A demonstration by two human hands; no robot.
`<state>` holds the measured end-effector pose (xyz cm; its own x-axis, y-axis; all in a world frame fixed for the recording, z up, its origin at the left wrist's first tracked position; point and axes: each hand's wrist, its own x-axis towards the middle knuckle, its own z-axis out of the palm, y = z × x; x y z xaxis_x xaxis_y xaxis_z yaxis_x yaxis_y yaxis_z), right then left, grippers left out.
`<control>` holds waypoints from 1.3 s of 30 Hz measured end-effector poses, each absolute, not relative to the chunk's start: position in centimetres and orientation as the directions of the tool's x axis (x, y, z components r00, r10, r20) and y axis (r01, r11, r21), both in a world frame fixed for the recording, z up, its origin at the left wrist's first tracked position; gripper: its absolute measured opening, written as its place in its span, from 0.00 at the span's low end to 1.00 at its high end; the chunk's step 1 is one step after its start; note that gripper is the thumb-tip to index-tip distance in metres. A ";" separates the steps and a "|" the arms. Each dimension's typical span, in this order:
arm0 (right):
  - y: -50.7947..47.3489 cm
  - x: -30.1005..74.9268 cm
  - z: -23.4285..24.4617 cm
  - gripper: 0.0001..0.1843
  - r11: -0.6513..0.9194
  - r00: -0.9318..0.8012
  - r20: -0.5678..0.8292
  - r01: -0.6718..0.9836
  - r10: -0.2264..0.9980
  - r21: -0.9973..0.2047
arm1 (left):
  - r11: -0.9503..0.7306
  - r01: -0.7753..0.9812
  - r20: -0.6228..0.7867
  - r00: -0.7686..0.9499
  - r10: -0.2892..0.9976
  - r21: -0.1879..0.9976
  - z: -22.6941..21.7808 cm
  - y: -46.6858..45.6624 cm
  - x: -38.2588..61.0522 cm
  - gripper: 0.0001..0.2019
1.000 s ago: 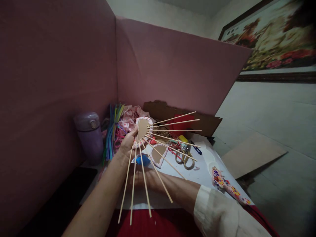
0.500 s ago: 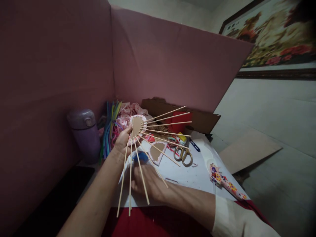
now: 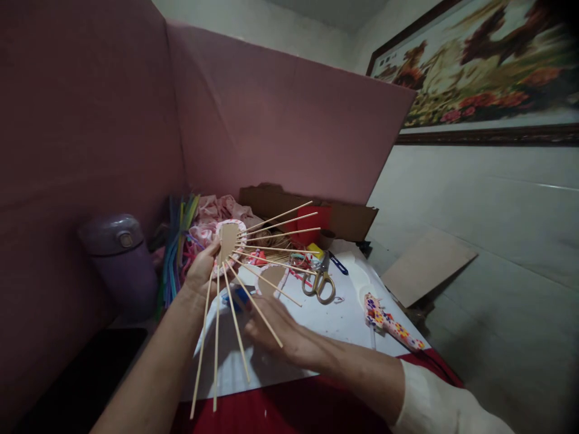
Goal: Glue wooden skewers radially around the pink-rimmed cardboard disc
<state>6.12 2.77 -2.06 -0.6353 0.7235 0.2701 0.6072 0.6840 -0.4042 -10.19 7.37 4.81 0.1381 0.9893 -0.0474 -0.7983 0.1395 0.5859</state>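
My left hand (image 3: 203, 268) is closed on the edge of a cardboard piece (image 3: 229, 244) bordered with pink and white patterned fabric. Several thin wooden sticks (image 3: 236, 325) fan out from it to the right and toward me. Beneath the sticks, over the white table surface, is my right hand (image 3: 271, 325) with its fingers curled. Sticks partly cover it, and what its fingers hold, if anything, I cannot make out. Close to its fingertips lies a blue object (image 3: 235, 298), partly hidden. A second fabric-edged cardboard piece (image 3: 272, 280) lies just behind the right hand.
Scissors (image 3: 319, 286) and a dark blue cutter (image 3: 338, 263) lie right of the sticks. A flower-patterned glue gun (image 3: 391, 325) rests near the table's right edge. At left stand a purple tumbler (image 3: 122, 265) and colourful pipe cleaners (image 3: 174, 253). Pink panels (image 3: 280, 114) rise behind.
The view has turned right, so the scene sits further left. Against the table, my right hand has shifted right and slightly away from me. My left hand still holds the cardboard piece.
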 end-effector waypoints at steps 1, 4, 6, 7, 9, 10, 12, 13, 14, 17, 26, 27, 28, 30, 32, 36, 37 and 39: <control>3.7 6.8 -1.8 0.07 0.638 -0.589 0.258 0.645 0.766 -0.420 | 0.141 -0.793 -0.052 0.137 0.989 0.593 4.8 7.4 -10.1 0.15; 6.6 9.0 -1.3 0.04 0.382 -0.338 0.181 0.784 0.924 -0.488 | 0.157 -0.758 -0.075 0.142 0.987 0.633 4.3 7.6 -9.7 0.14; 8.0 10.2 -1.3 0.03 0.325 -0.277 0.169 0.802 0.946 -0.501 | 0.175 -0.730 -0.088 0.156 0.984 0.661 3.7 7.7 -9.2 0.14; 8.4 10.6 -1.4 0.05 0.311 -0.259 0.173 0.803 0.950 -0.508 | 0.180 -0.722 -0.088 0.163 0.983 0.668 3.4 7.8 -8.9 0.14; 8.7 11.4 -1.7 0.08 0.303 -0.244 0.180 0.797 0.953 -0.522 | 0.190 -0.709 -0.085 0.181 0.980 0.679 2.6 7.9 -8.3 0.14; 8.7 11.7 -1.8 0.10 0.300 -0.239 0.182 0.793 0.954 -0.531 | 0.200 -0.698 -0.087 0.194 0.977 0.687 2.3 7.9 -8.1 0.13; 8.5 12.6 -1.8 0.11 0.297 -0.232 0.186 0.785 0.955 -0.543 | 0.234 -0.646 -0.103 0.234 0.967 0.726 1.6 7.9 -7.7 0.14; 8.5 13.2 -1.7 0.10 0.296 -0.229 0.190 0.782 0.955 -0.548 | 0.242 -0.621 -0.111 0.241 0.964 0.745 1.3 7.9 -7.5 0.14; 8.6 13.8 -1.5 0.10 0.297 -0.227 0.193 0.779 0.955 -0.552 | 0.249 -0.600 -0.120 0.247 0.962 0.760 1.1 7.9 -7.3 0.14; 9.0 16.3 -0.7 0.10 0.297 -0.229 0.189 0.760 0.955 -0.578 | 0.286 -0.552 -0.155 0.272 0.950 0.783 0.7 7.6 -6.7 0.15; 6.4 20.7 4.2 0.10 0.390 -0.470 0.139 0.492 0.871 -0.779 | 0.361 -0.408 -0.212 0.366 0.906 0.839 0.9 6.1 -4.5 0.12; 5.7 20.6 4.8 0.10 0.382 -0.498 0.125 0.456 0.858 -0.804 | 0.357 -0.388 -0.206 0.380 0.902 0.850 0.9 5.9 -4.2 0.12; 5.2 20.4 5.2 0.11 0.375 -0.511 0.117 0.440 0.852 -0.816 | 0.353 -0.379 -0.194 0.398 0.897 0.855 0.9 5.8 -4.0 0.12; 4.3 20.2 5.8 0.10 0.384 -0.518 0.120 0.441 0.847 -0.811 | 0.354 -0.390 -0.173 0.428 0.887 0.850 0.9 5.6 -3.5 0.12; 3.9 20.1 6.1 0.09 0.409 -0.525 0.132 0.456 0.841 -0.790 | 0.359 -0.410 -0.166 0.434 0.885 0.838 0.8 5.5 -3.1 0.12; 3.8 20.3 5.9 0.10 0.426 -0.529 0.138 0.474 0.837 -0.771 | 0.361 -0.394 -0.173 0.437 0.883 0.845 0.9 5.4 -2.9 0.12; 3.8 20.4 5.8 0.10 0.426 -0.525 0.138 0.479 0.840 -0.768 | 0.361 -0.390 -0.178 0.432 0.884 0.847 0.9 5.4 -2.9 0.12; 3.9 20.4 5.6 0.09 0.420 -0.521 0.133 0.485 0.843 -0.767 | 0.360 -0.381 -0.190 0.414 0.890 0.852 0.8 5.5 -2.9 0.12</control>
